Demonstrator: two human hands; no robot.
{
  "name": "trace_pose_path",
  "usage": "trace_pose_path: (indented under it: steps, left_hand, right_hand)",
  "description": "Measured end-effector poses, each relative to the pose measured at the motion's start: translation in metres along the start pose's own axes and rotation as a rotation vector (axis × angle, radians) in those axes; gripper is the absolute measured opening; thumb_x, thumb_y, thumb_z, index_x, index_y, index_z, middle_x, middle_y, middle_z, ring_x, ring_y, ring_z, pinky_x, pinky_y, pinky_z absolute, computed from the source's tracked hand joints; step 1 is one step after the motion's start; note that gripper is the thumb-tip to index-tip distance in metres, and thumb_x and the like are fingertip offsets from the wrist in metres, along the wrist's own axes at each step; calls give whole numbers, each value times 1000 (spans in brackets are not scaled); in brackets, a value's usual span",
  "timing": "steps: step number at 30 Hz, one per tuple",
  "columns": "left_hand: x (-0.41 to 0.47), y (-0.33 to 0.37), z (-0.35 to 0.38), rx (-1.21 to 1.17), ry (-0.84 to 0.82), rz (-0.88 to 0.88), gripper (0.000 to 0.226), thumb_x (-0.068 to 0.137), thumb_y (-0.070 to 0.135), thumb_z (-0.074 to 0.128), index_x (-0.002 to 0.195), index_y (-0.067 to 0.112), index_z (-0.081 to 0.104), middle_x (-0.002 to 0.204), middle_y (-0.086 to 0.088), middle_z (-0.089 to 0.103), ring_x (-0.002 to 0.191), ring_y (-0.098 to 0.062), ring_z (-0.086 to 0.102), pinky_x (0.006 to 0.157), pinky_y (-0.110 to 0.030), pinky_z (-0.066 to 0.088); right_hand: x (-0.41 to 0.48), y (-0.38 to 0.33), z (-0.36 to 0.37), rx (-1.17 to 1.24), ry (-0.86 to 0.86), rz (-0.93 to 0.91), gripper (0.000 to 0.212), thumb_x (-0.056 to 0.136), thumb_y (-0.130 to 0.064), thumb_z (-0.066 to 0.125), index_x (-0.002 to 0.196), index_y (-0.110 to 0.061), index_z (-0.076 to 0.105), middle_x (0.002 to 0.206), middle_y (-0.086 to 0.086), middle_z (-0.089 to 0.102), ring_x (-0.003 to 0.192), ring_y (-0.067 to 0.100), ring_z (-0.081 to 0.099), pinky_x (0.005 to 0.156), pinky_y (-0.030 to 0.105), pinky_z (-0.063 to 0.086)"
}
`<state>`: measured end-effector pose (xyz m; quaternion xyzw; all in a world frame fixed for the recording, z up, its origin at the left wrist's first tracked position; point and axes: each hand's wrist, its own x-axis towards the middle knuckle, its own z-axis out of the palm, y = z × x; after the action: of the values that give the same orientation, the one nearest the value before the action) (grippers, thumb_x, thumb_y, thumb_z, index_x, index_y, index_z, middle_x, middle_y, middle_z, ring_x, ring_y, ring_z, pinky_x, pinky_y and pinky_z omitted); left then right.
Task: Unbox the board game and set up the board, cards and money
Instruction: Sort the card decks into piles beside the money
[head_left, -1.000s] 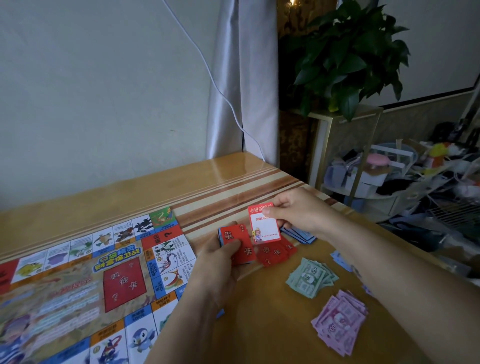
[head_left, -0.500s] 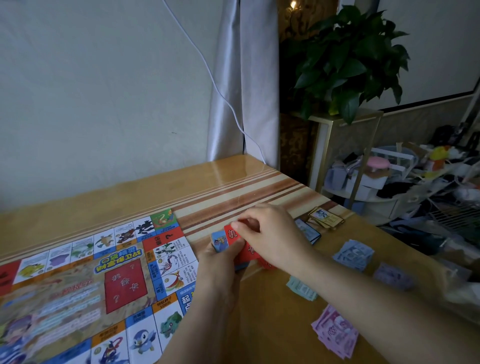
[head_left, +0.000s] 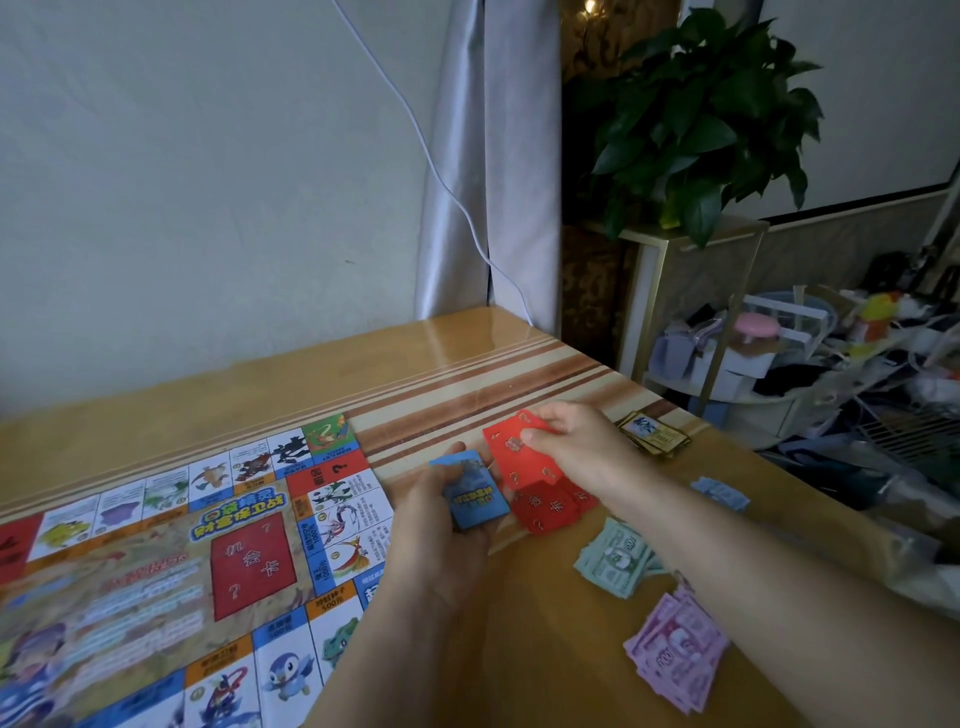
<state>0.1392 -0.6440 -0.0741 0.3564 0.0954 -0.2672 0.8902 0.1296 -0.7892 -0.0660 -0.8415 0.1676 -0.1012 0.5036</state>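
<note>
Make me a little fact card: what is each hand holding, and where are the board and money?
Left hand: holds the blue cards
Right hand: pinches a red card over the red pile
Board: unfolded on the table, left of both hands
Money: green bills, pink bills, pale blue bills, on the right
Extra: brown cards near the table's edge

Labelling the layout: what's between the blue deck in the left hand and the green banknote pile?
Head view: a spread of red cards lies between the blue deck and the green banknotes. The right hand holds another red card.
</note>
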Motion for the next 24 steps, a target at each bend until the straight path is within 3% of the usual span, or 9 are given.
trace_pose_path:
  steps: [3, 7, 10, 11, 13, 16, 18, 20, 24]
  left_hand:
    - [5, 7, -9, -50, -6, -1, 39, 95, -4, 33, 131, 1, 44, 109, -23, 63, 98, -32, 63, 82, -42, 52]
    - [8, 8, -17, 17, -59, 20, 37, 97, -6, 32, 133, -3, 41, 107, -21, 66, 90, -26, 69, 66, -36, 59]
    - [5, 8, -15, 139, -107, 24, 27, 96, -6, 39, 119, -1, 53, 88, -14, 74, 74, -19, 73, 55, -27, 58]
    - [4, 8, -14, 191, -112, 28, 24, 95, -5, 43, 114, 1, 55, 81, -11, 74, 69, -18, 72, 52, -26, 56]
    - [3, 7, -13, 297, -126, 45, 23, 93, -5, 48, 109, 7, 59, 75, -7, 74, 64, -17, 71, 49, -25, 55]
    - [4, 4, -14, 412, -153, 56, 24, 88, -4, 56, 104, 14, 62, 79, -7, 75, 67, -19, 72, 49, -27, 56]
    - [3, 2, -13, 457, -158, 53, 22, 86, -2, 60, 104, 11, 62, 83, -11, 74, 70, -21, 72, 53, -30, 58]
    - [1, 1, -10, 450, -166, 37, 17, 87, 0, 60, 101, 8, 62, 81, -12, 74, 69, -21, 72, 52, -28, 58]
    - [3, 3, -9, 236, -133, -29, 24, 94, -3, 43, 104, 7, 62, 83, -14, 74, 73, -25, 71, 50, -31, 58]
  right_hand:
    - [2, 11, 0, -294, 75, -27, 35, 96, -24, 54, 131, -19, 52, 128, 1, 57, 112, 20, 57, 86, 36, 53]
    - [-8, 24, 15, -593, 34, -38, 35, 95, -34, 52, 130, -28, 51, 128, -4, 58, 115, 18, 54, 93, 34, 46]
    - [-9, 25, 17, -880, 94, -122, 39, 89, -48, 56, 124, -32, 54, 123, -9, 56, 118, 16, 46, 100, 37, 33]
    - [-7, 24, 14, -874, 137, -156, 39, 88, -50, 57, 123, -32, 56, 122, -10, 55, 118, 16, 45, 100, 36, 33]
    - [-4, 13, 3, -598, 165, -200, 34, 89, -45, 57, 117, -27, 62, 118, -9, 58, 112, 11, 51, 93, 27, 40]
    - [-8, -12, -10, -122, -54, -128, 28, 87, -46, 61, 102, -24, 67, 100, -10, 67, 85, 0, 59, 72, 16, 43]
    - [-9, -18, -13, -174, -166, -120, 22, 78, -43, 73, 86, -24, 69, 88, -4, 71, 78, 4, 63, 72, 23, 51]
    - [-9, -18, -14, -218, -201, -118, 17, 75, -34, 78, 75, -21, 67, 83, 1, 72, 72, 6, 63, 66, 20, 50]
    - [2, -14, -30, -119, -60, -109, 10, 84, -21, 71, 85, -14, 64, 81, 1, 69, 56, -3, 57, 47, 8, 40]
